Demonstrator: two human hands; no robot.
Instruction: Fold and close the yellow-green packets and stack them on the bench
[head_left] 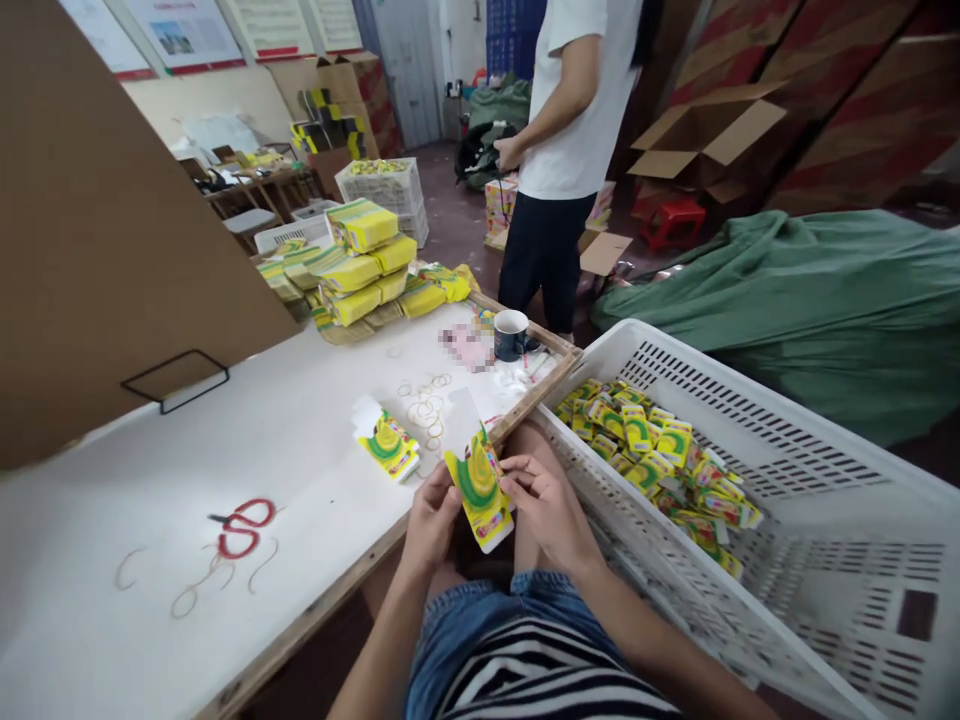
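Between my two hands, above my lap, is a yellow and green printed carton (478, 485) with a white flap at its top and bottom. My left hand (433, 515) pinches its left edge between thumb and fingers. On the opposite edge, the fingertips of my right hand (544, 505) grip the printed side. A few flat cartons (388, 445) of the same print lie at the table's edge, left of the held one. Rubber bands (427, 410) are scattered just behind them.
A white crate (780, 435) with small yellow boxes (652, 440) stands at my right. Red-handled scissors (244, 527) lie on the white table (300, 440). Bundled cartons (364, 265) are stacked at its far end, near a dark mug (511, 338). A person (574, 110) stands beyond.
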